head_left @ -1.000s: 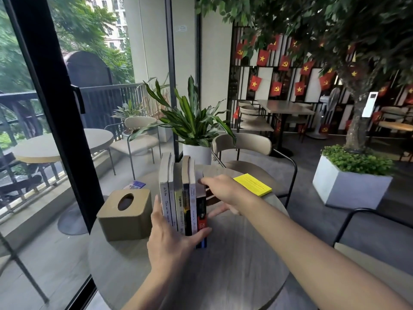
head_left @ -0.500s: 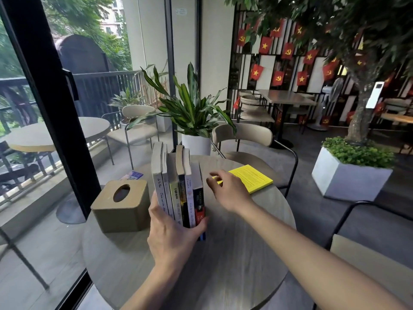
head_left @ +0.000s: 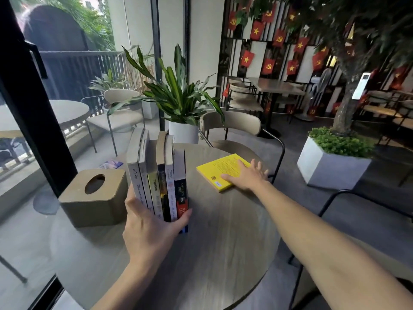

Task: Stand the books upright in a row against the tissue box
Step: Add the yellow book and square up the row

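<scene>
Several books (head_left: 157, 175) stand upright in a row on the round table (head_left: 223, 242), spines toward me, just right of the tan tissue box (head_left: 93, 198). My left hand (head_left: 149, 229) clasps the row's lower front, fingers on its left side and thumb on the rightmost dark book. A yellow book (head_left: 220, 168) lies flat at the table's far right. My right hand (head_left: 247, 175) rests on it palm down with fingers spread; no grip is visible.
A beige chair (head_left: 230, 126) stands behind the table, beside a potted plant (head_left: 178, 97). A small blue booklet (head_left: 110, 164) lies behind the tissue box. A glass door with a black frame (head_left: 33, 97) runs along the left. A white planter (head_left: 333, 164) sits at right.
My right hand left the row of books and reached right onto the yellow book. My left hand kept hold of the row, which now stands closer to the tissue box.
</scene>
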The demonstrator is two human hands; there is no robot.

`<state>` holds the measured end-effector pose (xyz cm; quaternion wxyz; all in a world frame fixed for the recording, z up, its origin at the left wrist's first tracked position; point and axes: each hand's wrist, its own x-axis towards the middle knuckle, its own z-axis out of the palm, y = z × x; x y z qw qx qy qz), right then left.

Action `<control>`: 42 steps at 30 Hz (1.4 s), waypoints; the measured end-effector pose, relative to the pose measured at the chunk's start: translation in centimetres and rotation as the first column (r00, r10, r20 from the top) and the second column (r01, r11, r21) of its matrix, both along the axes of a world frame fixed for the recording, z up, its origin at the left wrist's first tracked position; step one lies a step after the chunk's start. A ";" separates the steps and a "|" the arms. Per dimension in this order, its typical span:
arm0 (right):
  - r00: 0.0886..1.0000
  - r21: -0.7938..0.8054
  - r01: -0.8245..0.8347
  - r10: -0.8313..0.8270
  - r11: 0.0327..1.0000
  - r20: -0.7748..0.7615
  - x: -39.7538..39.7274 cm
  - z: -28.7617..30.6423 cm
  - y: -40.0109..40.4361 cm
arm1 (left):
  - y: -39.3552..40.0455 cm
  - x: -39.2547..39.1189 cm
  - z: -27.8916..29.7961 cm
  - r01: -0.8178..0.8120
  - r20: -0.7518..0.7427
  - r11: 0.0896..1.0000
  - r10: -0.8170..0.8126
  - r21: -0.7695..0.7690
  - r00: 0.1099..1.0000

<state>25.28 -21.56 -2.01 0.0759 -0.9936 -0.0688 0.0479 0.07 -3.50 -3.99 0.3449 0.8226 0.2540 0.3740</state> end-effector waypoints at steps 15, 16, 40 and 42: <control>0.977 0.200 0.215 -0.209 0.956 -0.049 -0.2 0.2 -0.6 | 0.0 -0.4 0.2 0.008 0.021 1.000 -0.008 0.020 1.000; 0.974 0.209 0.226 -0.226 0.951 -0.026 -0.4 0.3 -0.7 | 0.0 -0.4 0.2 0.010 0.022 1.000 -0.010 0.024 1.000; 0.811 0.414 -0.481 0.214 0.773 0.544 -15.0 8.2 5.4 | 0.6 -0.5 0.4 0.047 0.011 0.998 -0.048 0.035 0.999; 0.838 0.464 -0.480 0.233 0.745 0.493 -16.2 8.6 6.1 | 0.7 -0.5 0.4 0.063 0.018 0.997 -0.064 0.039 0.998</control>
